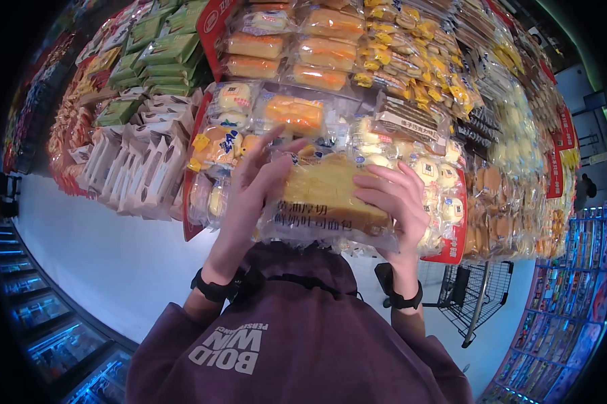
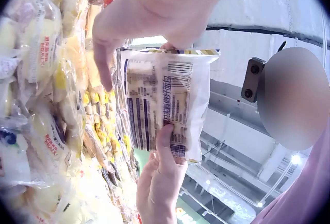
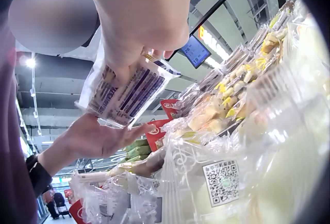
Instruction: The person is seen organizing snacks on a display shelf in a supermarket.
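A clear-fronted bag of toast bread (image 1: 330, 192), its yellow loaf showing and dark Chinese print along the lower edge, is held up before the chest. My right hand (image 1: 401, 209) grips its right end, fingers over the front and the thumb pressed on the printed back (image 2: 154, 103), as the left wrist view shows. At the other end is my left hand (image 1: 249, 192), its fingers extended and spread. In the right wrist view the left palm (image 3: 95, 139) faces up, fingers straight, right at the bag's lower corner.
Behind the bag rises a sloped display of packaged breads (image 1: 324, 50). Green packets (image 1: 172, 54) and pale upright bags (image 1: 138, 161) fill the left side. A black wire shopping cart (image 1: 475, 296) stands at the lower right, near lit shelves (image 1: 559, 303). Chillers (image 1: 57, 343) line the left.
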Tool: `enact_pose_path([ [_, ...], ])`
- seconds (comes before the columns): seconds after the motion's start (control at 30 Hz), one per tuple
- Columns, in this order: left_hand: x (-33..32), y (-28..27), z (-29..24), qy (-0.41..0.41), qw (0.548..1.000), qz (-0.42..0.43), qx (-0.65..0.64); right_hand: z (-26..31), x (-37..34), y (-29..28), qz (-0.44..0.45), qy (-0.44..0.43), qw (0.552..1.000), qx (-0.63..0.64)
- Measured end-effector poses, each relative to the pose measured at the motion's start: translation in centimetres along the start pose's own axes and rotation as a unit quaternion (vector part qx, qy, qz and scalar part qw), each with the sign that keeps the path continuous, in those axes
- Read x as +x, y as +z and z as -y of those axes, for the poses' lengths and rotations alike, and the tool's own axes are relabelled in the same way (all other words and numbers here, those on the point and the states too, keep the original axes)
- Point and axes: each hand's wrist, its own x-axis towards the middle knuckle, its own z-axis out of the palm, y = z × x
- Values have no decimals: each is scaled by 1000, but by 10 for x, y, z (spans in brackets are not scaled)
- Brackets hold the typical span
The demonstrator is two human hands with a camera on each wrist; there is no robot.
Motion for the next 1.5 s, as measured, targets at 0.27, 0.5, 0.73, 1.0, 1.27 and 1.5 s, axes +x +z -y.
enact_pose_path([
  [0.27,-8,-22,19,183,974,131,39,3,-8,10,-96,317,902,276],
  [0.5,-10,-7,1,114,968,112,194,10,-1,9,-92,317,871,365],
  [0.73,-8,5,-13,270,923,99,258,4,-17,27,-35,402,782,474],
  [1.0,-2,15,-13,344,895,153,240,22,-25,50,-58,424,659,618],
  [1.27,-10,14,-23,299,913,90,263,19,-17,38,-54,428,681,592],
  [1.5,-5,-1,-10,251,936,41,244,-4,-15,26,-140,390,717,561],
])
